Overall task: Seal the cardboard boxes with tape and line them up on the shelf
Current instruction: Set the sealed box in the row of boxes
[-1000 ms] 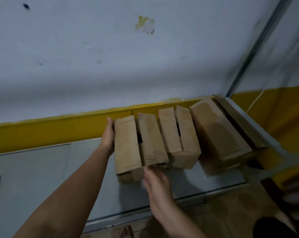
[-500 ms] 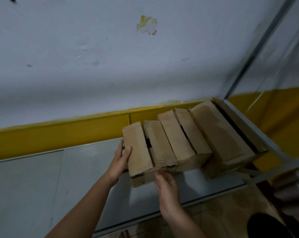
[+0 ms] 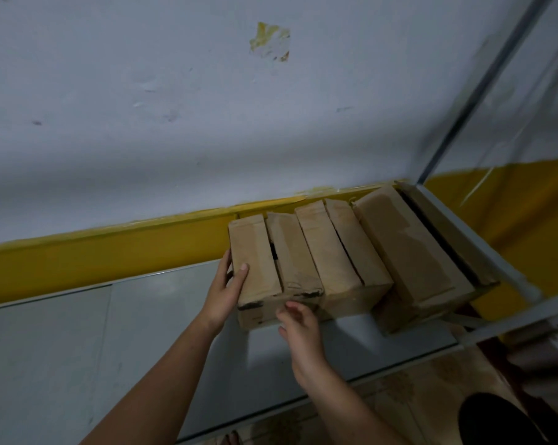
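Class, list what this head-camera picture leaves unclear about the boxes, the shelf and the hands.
- Head view: the right hand is seen from behind; its back hides whether it touches the leftmost box.
- Head view: far ends of the boxes, hidden by their own tops.
- Head view: the shelf, cut off by the left edge.

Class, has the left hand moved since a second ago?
Yes. The left hand slid along the leftmost box, away from the yellow wall band.
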Tool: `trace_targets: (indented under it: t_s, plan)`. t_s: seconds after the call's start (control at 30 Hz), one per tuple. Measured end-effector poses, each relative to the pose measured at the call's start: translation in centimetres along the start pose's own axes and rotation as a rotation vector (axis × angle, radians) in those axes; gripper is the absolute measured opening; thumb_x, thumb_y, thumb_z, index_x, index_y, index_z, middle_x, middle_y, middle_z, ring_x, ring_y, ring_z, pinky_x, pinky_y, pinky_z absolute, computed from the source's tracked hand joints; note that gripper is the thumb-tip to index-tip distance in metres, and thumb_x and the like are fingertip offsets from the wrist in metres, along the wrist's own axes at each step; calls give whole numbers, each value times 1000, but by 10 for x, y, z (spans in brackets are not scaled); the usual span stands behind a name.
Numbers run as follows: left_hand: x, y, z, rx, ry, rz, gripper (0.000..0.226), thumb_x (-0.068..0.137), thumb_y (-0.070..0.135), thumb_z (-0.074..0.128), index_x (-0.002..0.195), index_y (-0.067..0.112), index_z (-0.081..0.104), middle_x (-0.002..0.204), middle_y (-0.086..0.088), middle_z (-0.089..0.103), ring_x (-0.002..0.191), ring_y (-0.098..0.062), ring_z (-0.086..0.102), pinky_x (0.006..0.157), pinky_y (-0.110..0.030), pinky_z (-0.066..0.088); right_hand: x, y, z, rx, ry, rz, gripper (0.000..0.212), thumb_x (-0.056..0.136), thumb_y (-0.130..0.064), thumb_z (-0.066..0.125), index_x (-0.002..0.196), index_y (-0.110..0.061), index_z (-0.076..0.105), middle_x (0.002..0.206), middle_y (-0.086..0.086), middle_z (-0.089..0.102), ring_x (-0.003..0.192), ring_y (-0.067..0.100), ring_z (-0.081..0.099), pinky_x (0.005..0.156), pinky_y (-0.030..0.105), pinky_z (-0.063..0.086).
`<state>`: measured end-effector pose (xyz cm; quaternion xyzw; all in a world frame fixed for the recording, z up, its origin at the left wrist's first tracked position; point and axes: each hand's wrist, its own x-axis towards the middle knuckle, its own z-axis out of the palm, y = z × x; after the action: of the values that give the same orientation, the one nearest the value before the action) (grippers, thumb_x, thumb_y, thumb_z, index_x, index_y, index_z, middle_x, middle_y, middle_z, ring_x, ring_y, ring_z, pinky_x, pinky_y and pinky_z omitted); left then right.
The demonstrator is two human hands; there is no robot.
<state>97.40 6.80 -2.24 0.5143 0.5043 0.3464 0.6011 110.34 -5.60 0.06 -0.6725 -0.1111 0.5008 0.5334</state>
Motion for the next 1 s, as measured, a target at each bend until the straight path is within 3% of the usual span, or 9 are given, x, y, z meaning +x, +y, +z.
trace_targets:
  t_s: [0.07, 0.2, 0.3, 0.37, 0.47, 0.57, 0.73, 0.9, 1.0]
  plan:
    - [2, -3, 0, 24, 18, -14, 84, 93, 68, 65, 164, 45, 26, 158, 9, 46, 133, -11, 58, 112, -44, 51, 4, 2, -1, -31, -4, 3, 22, 96, -13, 69, 117, -16, 62, 112, -2, 65, 107, 12, 63, 103, 36, 50]
    - [5, 0, 1, 176, 51, -25, 75, 102, 60, 56, 166, 39, 23, 155, 1, 30, 140, -20, 46, 119, -41, 41, 10, 9, -6, -95, -40, -2, 26, 96, -14, 69, 120, -18, 60, 116, -3, 64, 108, 10, 62, 105, 38, 50]
    - [5, 5, -9, 388, 38, 1, 88, 92, 82, 50, 165, 42, 24, 154, -3, 38, 144, -26, 44, 120, -50, 41, 8, 6, -16, -292, -126, -70, 30, 96, -18, 70, 124, -20, 59, 119, -3, 64, 110, 10, 63, 95, 25, 51]
    - [1, 14, -19, 654, 49, 68, 89, 91, 86, 43, 164, 38, 28, 154, -5, 45, 144, -27, 42, 118, -51, 41, 5, -7, -29, -468, -192, -179, 27, 96, -26, 71, 121, -22, 63, 117, -5, 67, 112, 12, 64, 86, 16, 49]
    - [-17, 43, -35, 1009, 150, 205, 85, 94, 86, 36, 160, 34, 36, 157, -1, 47, 142, -26, 45, 110, -50, 47, -7, -46, -43, -686, -246, -413, 31, 95, -44, 68, 123, -32, 61, 121, -14, 64, 116, 6, 61, 97, 27, 52]
    - [-46, 66, -59, 1169, 218, 246, 81, 95, 84, 33, 159, 34, 39, 157, 4, 49, 143, -24, 46, 112, -50, 45, -31, -97, -34, -908, -358, -646, 55, 94, -60, 61, 141, -36, 48, 139, -18, 49, 124, 3, 51, 102, 33, 49]
    - [-132, 83, -110, 1315, 399, 159, 82, 94, 84, 31, 159, 34, 38, 156, 5, 50, 143, -22, 46, 115, -48, 39, -71, -139, 17, -1287, -490, -996, 82, 87, -78, 49, 152, -30, 39, 156, -10, 39, 141, 19, 42, 111, 39, 39]
    - [-240, 81, -163, 1339, 630, -26, 81, 96, 85, 31, 160, 35, 34, 157, 7, 49, 142, -21, 47, 115, -47, 41, -118, -126, 83, -1361, -860, -1208, 100, 87, -82, 42, 164, -27, 11, 172, -11, 5, 158, 13, 4, 129, 39, 10]
    - [-306, 79, -194, 1324, 765, -154, 83, 95, 86, 30, 160, 35, 35, 152, 7, 52, 138, -23, 51, 110, -47, 45, -156, -98, 129, -1373, -1037, -1355, 107, 86, -86, 38, 164, -21, 3, 173, -4, 0, 159, 14, -3, 129, 40, 1]
